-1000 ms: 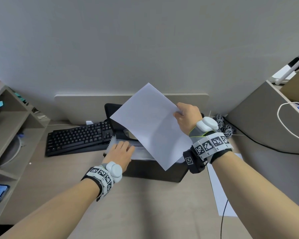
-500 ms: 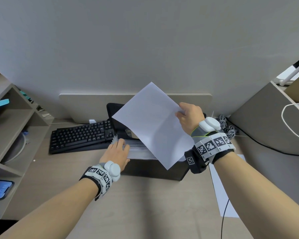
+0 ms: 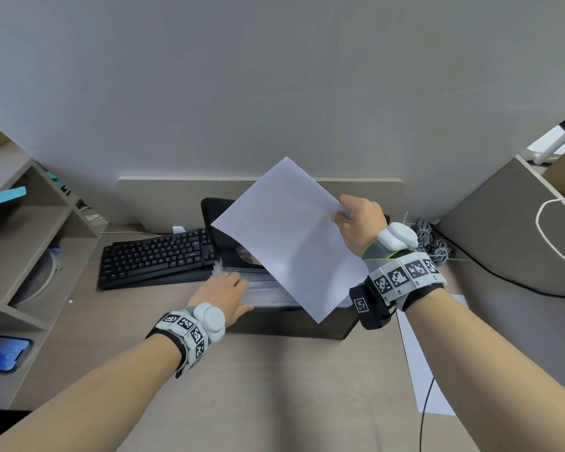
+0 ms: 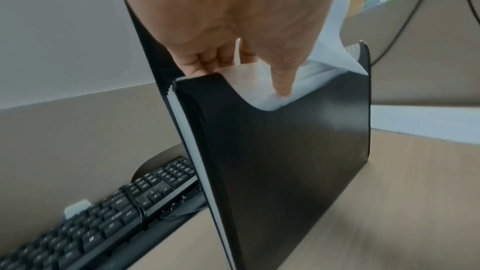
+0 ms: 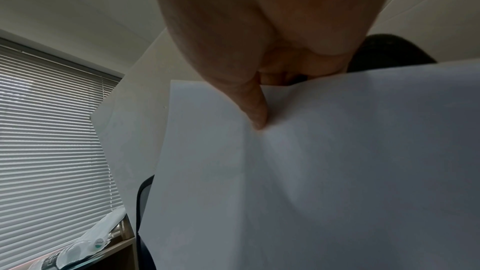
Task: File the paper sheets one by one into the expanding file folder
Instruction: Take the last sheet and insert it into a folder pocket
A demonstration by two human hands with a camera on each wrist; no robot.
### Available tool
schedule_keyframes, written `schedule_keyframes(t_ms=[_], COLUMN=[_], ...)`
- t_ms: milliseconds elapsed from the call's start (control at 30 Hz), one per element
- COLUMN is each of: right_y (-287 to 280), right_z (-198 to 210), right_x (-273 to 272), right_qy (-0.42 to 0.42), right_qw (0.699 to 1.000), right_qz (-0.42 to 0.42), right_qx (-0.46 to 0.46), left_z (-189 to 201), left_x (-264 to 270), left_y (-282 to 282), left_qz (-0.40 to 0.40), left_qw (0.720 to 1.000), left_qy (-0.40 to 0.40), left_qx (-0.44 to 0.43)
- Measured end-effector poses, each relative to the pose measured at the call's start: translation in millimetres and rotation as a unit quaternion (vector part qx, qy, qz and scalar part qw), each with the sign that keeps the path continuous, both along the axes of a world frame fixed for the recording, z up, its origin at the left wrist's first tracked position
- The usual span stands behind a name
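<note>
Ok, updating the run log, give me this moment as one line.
right hand: pinches paper sheet over folder | left hand: fingers in folder's top | sheet: not yet in

The right hand [image 3: 361, 223] pinches a blank white sheet [image 3: 284, 239] tilted above the black expanding file folder [image 3: 294, 324] standing on the desk [image 3: 274, 396]; the left hand [image 3: 221, 296] rests on its top edge; a black keyboard [image 3: 157, 257] lies just left.

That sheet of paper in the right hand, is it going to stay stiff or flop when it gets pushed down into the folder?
Probably floppy: the paper sheet, pinched at one edge by the right hand, already bows, and it dimples under the thumb in the right wrist view. It likely buckles if its low corner snags the expanding file folder. It looks light.
</note>
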State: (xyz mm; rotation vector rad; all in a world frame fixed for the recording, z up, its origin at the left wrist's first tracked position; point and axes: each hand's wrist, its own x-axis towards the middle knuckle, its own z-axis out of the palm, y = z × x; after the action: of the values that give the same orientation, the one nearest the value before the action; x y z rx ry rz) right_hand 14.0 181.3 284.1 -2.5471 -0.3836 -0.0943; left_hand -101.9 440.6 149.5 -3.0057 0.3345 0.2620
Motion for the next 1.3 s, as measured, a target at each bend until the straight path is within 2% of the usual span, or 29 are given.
schedule_keyframes(t_ms=[133,233,433,767,1067,1300], right_y=[0,1,0,2,3,7], right_z=[-1,0,-1,-3,-2,-1], right_x=[0,0,1,2,2,4], right_qy=[-0.003,-0.003,-0.001,-0.003,-0.002,-0.012], right_qw=[1.0,1.0,1.0,1.0,1.0,1.0], right_qz=[0.004,0.008,0.011,0.008,0.012,0.019], right_qx=[0.007,0.001,0.004,0.011,0.017,0.017], left_z=[14,20,21,24,28,19], left_x=[3,13,20,18,23,23], left_y=[-6,-2,7,4,-4,-21], left_qz=[0.138,0.156,0.15,0.141,0.157,0.044], left_qw=[0.984,0.984,0.985,0.987,0.982,0.993], left_qy=[-0.002,0.03,0.079,0.073,0.085,0.106], left_qx=[-0.115,-0.074,-0.04,-0.034,-0.064,-0.001])
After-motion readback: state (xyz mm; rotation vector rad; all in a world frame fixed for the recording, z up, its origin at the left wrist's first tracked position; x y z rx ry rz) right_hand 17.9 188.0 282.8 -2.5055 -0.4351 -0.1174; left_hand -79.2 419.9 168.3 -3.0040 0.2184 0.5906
